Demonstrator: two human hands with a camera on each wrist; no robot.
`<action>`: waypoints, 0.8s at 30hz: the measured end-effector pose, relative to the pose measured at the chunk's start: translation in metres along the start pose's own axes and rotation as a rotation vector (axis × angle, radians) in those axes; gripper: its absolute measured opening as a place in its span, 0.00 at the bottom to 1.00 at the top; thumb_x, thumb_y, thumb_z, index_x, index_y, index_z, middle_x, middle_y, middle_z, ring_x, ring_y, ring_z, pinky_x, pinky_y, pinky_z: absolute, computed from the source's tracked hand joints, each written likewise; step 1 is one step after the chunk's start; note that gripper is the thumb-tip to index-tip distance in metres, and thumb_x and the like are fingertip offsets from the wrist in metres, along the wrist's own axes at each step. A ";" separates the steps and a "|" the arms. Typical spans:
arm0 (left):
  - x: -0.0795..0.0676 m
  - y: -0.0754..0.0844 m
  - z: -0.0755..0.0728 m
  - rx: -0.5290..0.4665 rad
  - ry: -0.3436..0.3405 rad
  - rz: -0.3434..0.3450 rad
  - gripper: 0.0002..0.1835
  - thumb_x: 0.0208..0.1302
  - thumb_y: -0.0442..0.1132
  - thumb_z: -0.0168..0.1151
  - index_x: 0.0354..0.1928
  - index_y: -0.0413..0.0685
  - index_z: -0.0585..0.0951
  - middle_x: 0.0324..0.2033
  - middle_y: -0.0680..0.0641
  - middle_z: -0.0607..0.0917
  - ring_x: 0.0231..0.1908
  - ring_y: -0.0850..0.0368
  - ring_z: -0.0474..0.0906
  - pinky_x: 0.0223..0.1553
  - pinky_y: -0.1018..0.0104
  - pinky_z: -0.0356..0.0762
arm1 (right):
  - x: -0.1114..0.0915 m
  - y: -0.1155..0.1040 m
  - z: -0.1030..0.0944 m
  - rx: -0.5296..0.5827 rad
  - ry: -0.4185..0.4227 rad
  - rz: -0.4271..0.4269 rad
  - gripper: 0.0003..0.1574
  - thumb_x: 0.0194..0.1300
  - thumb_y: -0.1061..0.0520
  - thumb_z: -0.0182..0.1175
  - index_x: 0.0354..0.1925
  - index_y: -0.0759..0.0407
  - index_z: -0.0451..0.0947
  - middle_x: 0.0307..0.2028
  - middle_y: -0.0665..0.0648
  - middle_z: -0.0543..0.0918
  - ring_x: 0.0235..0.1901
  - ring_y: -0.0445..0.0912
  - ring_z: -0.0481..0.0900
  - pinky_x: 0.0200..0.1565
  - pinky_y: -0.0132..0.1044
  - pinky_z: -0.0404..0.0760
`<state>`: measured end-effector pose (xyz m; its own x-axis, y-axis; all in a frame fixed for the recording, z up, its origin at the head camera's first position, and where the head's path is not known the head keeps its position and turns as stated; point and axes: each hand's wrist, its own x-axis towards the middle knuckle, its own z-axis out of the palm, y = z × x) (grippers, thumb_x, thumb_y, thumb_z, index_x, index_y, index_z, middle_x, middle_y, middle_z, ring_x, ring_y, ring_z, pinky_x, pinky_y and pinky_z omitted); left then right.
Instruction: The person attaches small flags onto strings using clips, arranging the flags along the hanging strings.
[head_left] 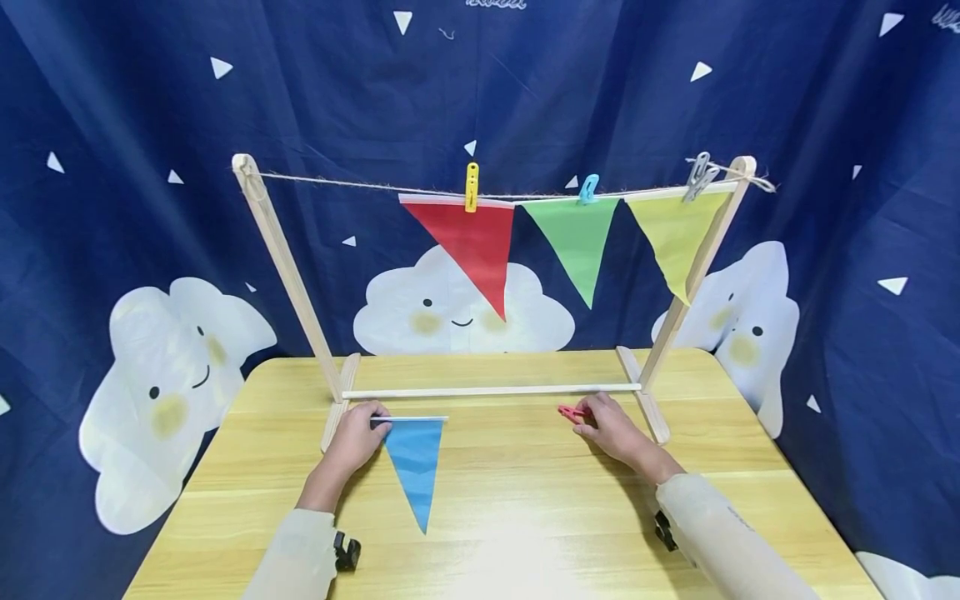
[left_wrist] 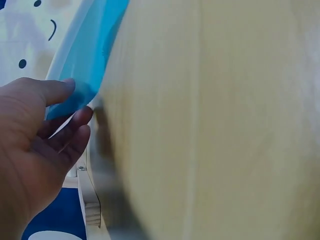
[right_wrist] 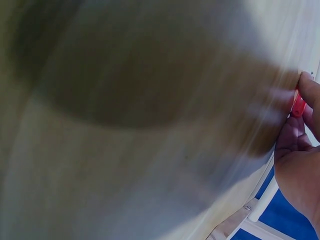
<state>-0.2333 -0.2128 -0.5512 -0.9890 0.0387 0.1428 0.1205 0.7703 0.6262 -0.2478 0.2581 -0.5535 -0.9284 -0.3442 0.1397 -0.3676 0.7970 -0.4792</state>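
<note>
My left hand [head_left: 356, 435] pinches a blue triangular flag [head_left: 417, 467] by the left end of its white-edged top, and the flag's tip points toward me. In the left wrist view the thumb lies over the blue cloth [left_wrist: 85, 75]. On the other side, my right hand [head_left: 611, 427] holds a small red clothespin [head_left: 573, 413] between thumb and fingers, low over the table. Above, a string [head_left: 337, 181] carries a red flag [head_left: 472, 242] under a yellow clothespin [head_left: 472, 187], a green flag [head_left: 573, 237] under a blue one [head_left: 588, 188], and a yellow flag [head_left: 678, 233] under grey clothespins [head_left: 701, 175].
The string runs between two wooden posts [head_left: 288, 271] on feet, joined low down by a pale crossbar [head_left: 491, 391]. They stand near the back of the wooden table [head_left: 525, 492]. A dark blue curtain [head_left: 337, 83] with clouds hangs behind.
</note>
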 end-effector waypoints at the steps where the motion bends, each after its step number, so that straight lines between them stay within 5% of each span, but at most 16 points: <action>1: 0.000 0.001 -0.001 -0.016 -0.002 -0.007 0.03 0.65 0.31 0.70 0.37 0.44 0.83 0.35 0.46 0.86 0.39 0.51 0.81 0.45 0.53 0.80 | 0.000 0.000 0.000 -0.005 -0.002 -0.011 0.12 0.65 0.60 0.71 0.43 0.62 0.78 0.40 0.57 0.75 0.40 0.48 0.71 0.46 0.47 0.74; 10: -0.004 0.005 -0.009 -0.206 -0.019 -0.055 0.03 0.67 0.30 0.68 0.39 0.39 0.83 0.35 0.46 0.84 0.36 0.56 0.76 0.39 0.67 0.75 | -0.002 -0.003 -0.004 -0.026 -0.014 -0.060 0.13 0.66 0.61 0.70 0.44 0.62 0.76 0.40 0.55 0.74 0.40 0.47 0.69 0.45 0.46 0.73; 24: -0.008 0.011 -0.008 -0.373 0.024 -0.097 0.04 0.67 0.34 0.69 0.40 0.41 0.85 0.23 0.51 0.70 0.25 0.58 0.66 0.27 0.69 0.65 | -0.004 -0.005 -0.007 -0.035 -0.042 -0.076 0.13 0.69 0.59 0.68 0.47 0.61 0.77 0.42 0.54 0.77 0.41 0.45 0.74 0.47 0.46 0.79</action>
<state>-0.2232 -0.2096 -0.5399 -0.9956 -0.0415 0.0840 0.0534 0.4849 0.8730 -0.2432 0.2593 -0.5454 -0.8948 -0.4247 0.1378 -0.4396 0.7840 -0.4383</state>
